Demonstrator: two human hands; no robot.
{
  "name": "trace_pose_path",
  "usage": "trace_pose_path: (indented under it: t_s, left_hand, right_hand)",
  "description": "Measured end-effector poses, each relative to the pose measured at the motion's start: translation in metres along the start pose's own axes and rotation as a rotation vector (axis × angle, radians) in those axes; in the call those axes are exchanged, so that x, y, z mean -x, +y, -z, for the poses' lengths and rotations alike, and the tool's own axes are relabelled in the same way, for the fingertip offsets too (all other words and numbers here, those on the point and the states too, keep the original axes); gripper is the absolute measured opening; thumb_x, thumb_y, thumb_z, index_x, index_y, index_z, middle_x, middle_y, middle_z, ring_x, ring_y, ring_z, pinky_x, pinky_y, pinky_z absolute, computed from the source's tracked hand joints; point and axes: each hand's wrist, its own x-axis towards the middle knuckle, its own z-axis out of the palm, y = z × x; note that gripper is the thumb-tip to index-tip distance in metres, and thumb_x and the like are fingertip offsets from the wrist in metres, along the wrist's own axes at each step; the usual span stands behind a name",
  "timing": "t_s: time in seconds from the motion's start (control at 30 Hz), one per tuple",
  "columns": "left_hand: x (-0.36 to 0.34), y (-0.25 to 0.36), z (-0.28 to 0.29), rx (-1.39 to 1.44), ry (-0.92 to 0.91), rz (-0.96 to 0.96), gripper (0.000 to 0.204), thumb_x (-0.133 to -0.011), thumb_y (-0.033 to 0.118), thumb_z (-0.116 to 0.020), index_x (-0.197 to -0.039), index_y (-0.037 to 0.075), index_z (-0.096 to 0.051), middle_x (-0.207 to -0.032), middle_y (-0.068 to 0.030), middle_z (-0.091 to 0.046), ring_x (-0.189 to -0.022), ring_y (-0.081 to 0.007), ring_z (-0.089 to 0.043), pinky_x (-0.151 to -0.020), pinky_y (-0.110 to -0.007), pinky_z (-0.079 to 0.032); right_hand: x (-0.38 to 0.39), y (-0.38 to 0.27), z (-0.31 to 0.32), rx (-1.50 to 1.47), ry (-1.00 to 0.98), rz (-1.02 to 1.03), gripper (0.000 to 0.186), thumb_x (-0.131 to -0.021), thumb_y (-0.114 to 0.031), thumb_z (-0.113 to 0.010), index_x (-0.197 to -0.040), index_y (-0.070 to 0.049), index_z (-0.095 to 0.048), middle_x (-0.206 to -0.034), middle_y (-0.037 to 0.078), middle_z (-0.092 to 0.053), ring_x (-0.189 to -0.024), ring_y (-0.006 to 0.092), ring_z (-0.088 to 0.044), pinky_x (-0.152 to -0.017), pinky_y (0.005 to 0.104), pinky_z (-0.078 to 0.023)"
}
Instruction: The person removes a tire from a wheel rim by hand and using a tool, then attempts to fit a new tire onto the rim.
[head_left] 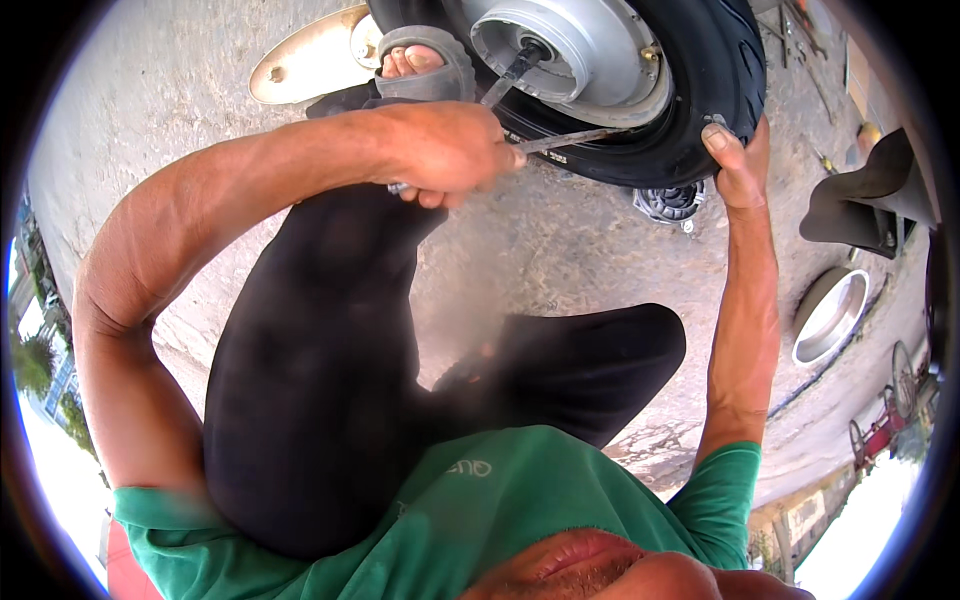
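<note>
My left hand point(450, 150) is closed round a flat metal bar point(565, 139), whose far end reaches the gap between the black tire point(700, 60) and the silver wheel hub point(570, 55) at the top. A dark shaft point(522, 65) sticks out from the hub centre. My right hand point(738, 165) grips the right side of the tire, thumb on the sidewall. My sandalled foot point(420, 60) lies against the wheel's left. A round black-and-silver part point(668, 205) lies under the tire's lower edge.
A cream oval metal piece point(295, 70) lies top left on the concrete point(160, 100). At right are scattered tools point(810, 50), a dark bent panel point(855, 205), a silver ring-shaped dish point(830, 315) and red wheeled equipment point(882, 425). My bent legs point(310, 370) fill the lower middle.
</note>
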Motion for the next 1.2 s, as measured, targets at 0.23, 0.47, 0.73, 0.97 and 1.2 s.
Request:
trace_pose_path:
  t_s: [0.23, 0.47, 0.73, 0.97, 1.2]
  left_hand:
    - [-0.002, 0.009, -0.052, 0.294, -0.133, 0.042, 0.044, -0.105, 0.034, -0.045, -0.107, -0.009, -0.053, -0.07, -0.0125, -0.059, -0.054, -0.0172, -0.057, -0.05, -0.034, -0.048]
    - [-0.006, 0.035, -0.086, 0.383, -0.019, 0.174, 0.046, -0.105, 0.035, -0.044, -0.112, -0.009, -0.051, -0.071, -0.0116, -0.058, -0.052, -0.017, -0.053, -0.05, -0.035, -0.046]
    - [-0.044, 0.055, -0.171, 0.863, 0.197, 0.14, 0.038, -0.106, 0.036, -0.044, -0.105, -0.002, -0.052, -0.068, -0.0114, -0.057, -0.045, -0.0172, -0.049, -0.041, -0.034, -0.041]
    - [-0.115, 0.032, -0.222, 0.938, 0.444, -0.107, 0.036, -0.106, 0.034, -0.044, -0.097, 0.0, -0.049, -0.066, -0.0131, -0.058, -0.044, -0.0181, -0.049, -0.042, -0.036, -0.04]
    - [-0.111, 0.033, -0.222, 0.875, 0.491, -0.103, 0.039, -0.106, 0.033, -0.042, -0.104, -0.005, -0.05, -0.067, -0.0146, -0.059, -0.044, -0.0191, -0.05, -0.044, -0.037, -0.042]
  right_hand:
    - [-0.004, -0.005, -0.006, 0.071, -0.037, 0.09, 0.068, -0.075, -0.028, -0.079, -0.131, 0.003, -0.057, -0.118, 0.01, -0.067, -0.105, 0.0165, -0.062, -0.097, 0.0317, -0.048]
    - [-0.017, 0.027, 0.012, 0.087, -0.108, 0.196, 0.069, -0.082, -0.036, -0.075, -0.136, 0.004, -0.054, -0.126, 0.012, -0.065, -0.114, 0.0197, -0.06, -0.102, 0.0343, -0.044]
    - [0.002, -0.026, -0.009, -0.032, -0.008, 0.041, 0.067, -0.073, -0.027, -0.082, -0.13, 0.0, -0.06, -0.118, 0.011, -0.069, -0.107, 0.0194, -0.062, -0.097, 0.0352, -0.048]
    - [-0.005, -0.019, -0.006, 0.111, -0.034, 0.077, 0.06, -0.075, -0.028, -0.081, -0.125, 0.0, -0.063, -0.114, 0.01, -0.071, -0.102, 0.0188, -0.064, -0.092, 0.0356, -0.05]
    - [-0.001, -0.023, -0.012, 0.031, -0.047, 0.122, 0.062, -0.075, -0.03, -0.081, -0.126, 0.0, -0.063, -0.116, 0.011, -0.07, -0.105, 0.0198, -0.064, -0.095, 0.0361, -0.049]
